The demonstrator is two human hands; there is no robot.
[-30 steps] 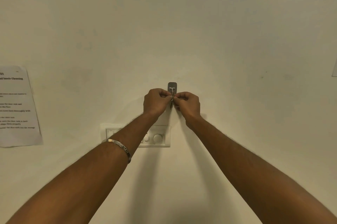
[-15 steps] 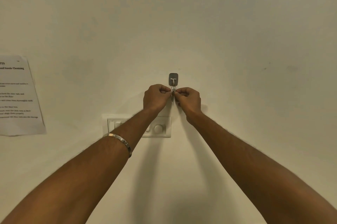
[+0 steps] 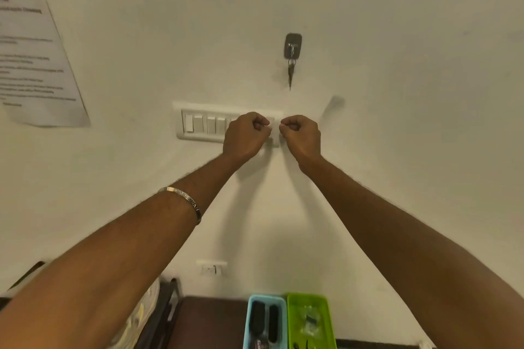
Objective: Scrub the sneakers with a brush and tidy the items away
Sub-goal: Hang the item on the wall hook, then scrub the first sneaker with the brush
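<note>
Keys on a small metal ring (image 3: 291, 72) are hung from the grey wall hook (image 3: 293, 45) for storage, while the left hand (image 3: 246, 136) and right hand (image 3: 301, 136) are curled, nothing seen held.

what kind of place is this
Probably an indoor room in a home or hostel, seen facing a plain painted wall. A switch panel is set into it, a key hangs from a stick-on hook, and a blue tray and a green tray sit on a dark surface below.

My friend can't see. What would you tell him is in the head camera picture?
Two curled hands, left hand and right hand, hold nothing in front of a wall switch panel. Above them a key hangs from a hook. Below sit a blue tray and a green tray.
</note>
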